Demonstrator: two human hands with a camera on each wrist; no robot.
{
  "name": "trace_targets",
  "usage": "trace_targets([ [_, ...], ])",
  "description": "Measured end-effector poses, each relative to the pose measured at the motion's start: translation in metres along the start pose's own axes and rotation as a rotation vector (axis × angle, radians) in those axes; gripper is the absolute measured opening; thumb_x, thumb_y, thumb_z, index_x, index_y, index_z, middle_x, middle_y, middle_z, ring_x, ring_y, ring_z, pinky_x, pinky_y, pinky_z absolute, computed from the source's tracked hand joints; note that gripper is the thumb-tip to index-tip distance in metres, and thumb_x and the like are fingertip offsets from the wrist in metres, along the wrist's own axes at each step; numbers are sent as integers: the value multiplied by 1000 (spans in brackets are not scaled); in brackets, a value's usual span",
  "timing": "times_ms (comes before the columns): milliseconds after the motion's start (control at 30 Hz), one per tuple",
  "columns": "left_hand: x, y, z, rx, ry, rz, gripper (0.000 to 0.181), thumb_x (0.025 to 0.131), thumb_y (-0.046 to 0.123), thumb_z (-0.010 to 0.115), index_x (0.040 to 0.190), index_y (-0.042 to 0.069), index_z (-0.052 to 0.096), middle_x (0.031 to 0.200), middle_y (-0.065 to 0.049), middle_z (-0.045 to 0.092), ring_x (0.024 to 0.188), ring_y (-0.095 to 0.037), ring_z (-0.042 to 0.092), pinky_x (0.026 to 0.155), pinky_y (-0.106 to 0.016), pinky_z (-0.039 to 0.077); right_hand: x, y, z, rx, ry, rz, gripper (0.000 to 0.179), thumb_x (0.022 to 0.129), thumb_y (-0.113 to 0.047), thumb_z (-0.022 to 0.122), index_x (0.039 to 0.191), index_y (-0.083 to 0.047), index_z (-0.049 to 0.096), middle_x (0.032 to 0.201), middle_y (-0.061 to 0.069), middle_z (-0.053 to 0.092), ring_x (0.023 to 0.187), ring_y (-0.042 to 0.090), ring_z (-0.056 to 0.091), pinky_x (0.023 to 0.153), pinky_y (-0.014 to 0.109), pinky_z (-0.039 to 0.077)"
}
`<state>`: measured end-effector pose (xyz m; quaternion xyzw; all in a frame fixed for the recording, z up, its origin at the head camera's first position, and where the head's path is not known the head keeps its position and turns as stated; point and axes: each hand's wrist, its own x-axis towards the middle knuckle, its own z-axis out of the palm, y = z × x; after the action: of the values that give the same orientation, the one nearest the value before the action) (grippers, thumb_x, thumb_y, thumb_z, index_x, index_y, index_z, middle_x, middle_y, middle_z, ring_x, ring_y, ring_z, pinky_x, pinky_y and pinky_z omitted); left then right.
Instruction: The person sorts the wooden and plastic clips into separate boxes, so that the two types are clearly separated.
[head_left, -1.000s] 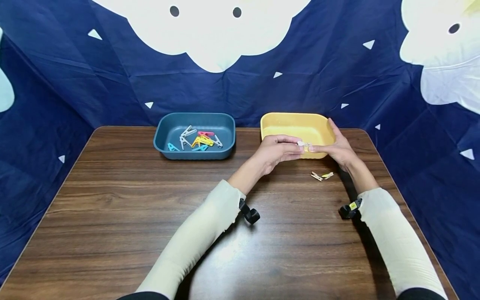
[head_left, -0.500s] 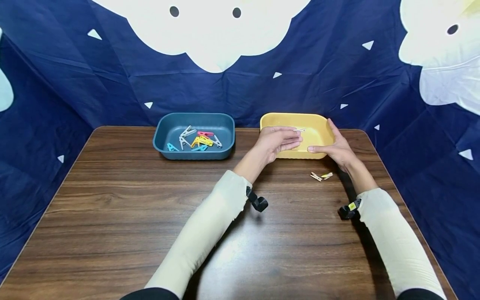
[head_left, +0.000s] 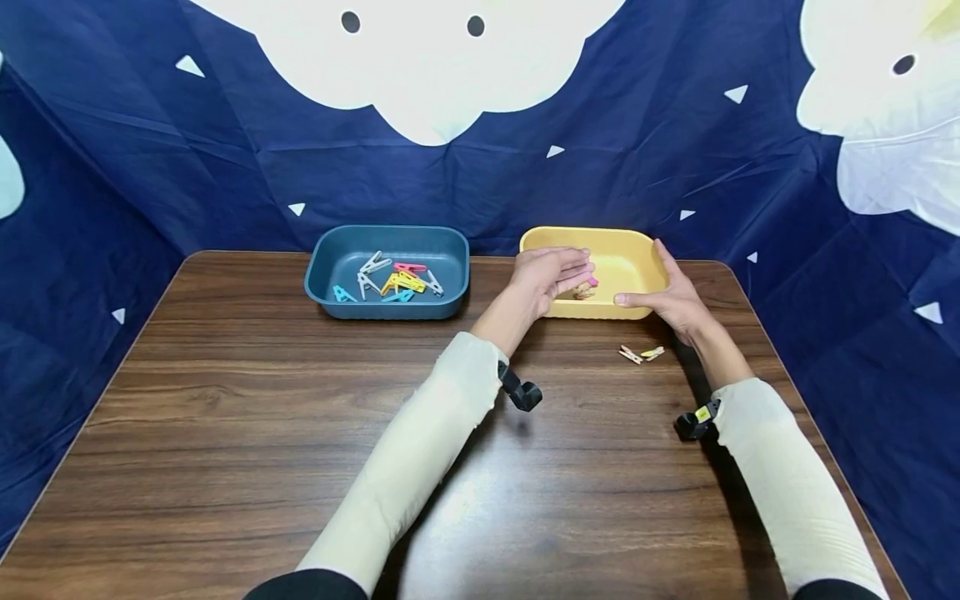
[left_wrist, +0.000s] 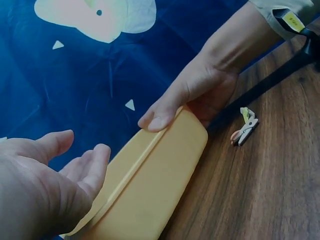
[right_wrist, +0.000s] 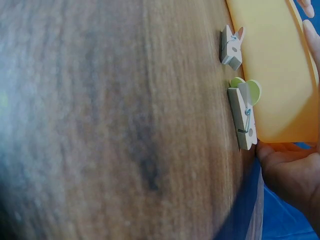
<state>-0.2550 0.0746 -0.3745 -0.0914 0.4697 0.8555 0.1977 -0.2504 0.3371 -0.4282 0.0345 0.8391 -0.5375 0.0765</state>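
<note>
My left hand (head_left: 546, 275) hovers over the left part of the yellow box (head_left: 630, 254), palm turned inward. In the left wrist view its fingers (left_wrist: 92, 172) are relaxed and hold nothing visible. Just beside those fingers, small wooden clothespins (head_left: 583, 292) with a pink bit show inside the box, partly hidden by the hand. My right hand (head_left: 678, 300) grips the box's right end, thumb over the front rim and fingers round the side. On the table in front of the box lie two wooden clothespins, a plain-looking one (right_wrist: 231, 47) and one with a green decoration (right_wrist: 245, 115).
A dark blue box (head_left: 313, 279) stands to the left at the back of the table, with several coloured plastic clothespins (head_left: 405, 282) inside. The brown wooden table (head_left: 225, 417) reaches to a blue cloth backdrop (head_left: 450, 187) close behind both boxes.
My left hand held a small pale clothespin near the right thumb, moved left over the yellow box and let go. Clothespins now show in that box. The right hand keeps its grip.
</note>
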Motion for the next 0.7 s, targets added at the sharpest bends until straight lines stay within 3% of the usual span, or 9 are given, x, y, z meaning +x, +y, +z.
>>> trace_targets([
  [333,-5,-5,-9,50,-78,-30,24,103,-10,74,127,-14,76,145,-40,67,140,-51,67,117,-48,60,0,-1,0,-1,-3,1,139,92,-14,94,182,-31,-11,192,2,-7,177,30,12,146,47,15],
  [500,-11,-4,-10,92,-118,-27,25,103,-10,74,128,-14,76,141,-37,72,140,-49,68,112,-46,64,0,-2,-1,0,-9,6,139,93,-15,93,182,-32,-12,192,2,-8,177,30,13,146,46,17],
  [600,-16,-4,-8,136,-146,-37,26,103,-9,75,129,-13,77,140,-35,74,125,-40,80,102,-39,68,0,-1,-1,14,-13,4,139,93,-14,93,182,-32,-12,192,1,-8,177,29,15,145,45,18],
  [700,-20,-5,-9,181,-191,-62,27,104,-8,75,130,-13,77,143,-36,72,100,-26,86,96,-34,70,0,0,0,23,-14,4,139,93,-14,93,182,-33,-11,193,0,-6,176,27,17,145,44,20],
])
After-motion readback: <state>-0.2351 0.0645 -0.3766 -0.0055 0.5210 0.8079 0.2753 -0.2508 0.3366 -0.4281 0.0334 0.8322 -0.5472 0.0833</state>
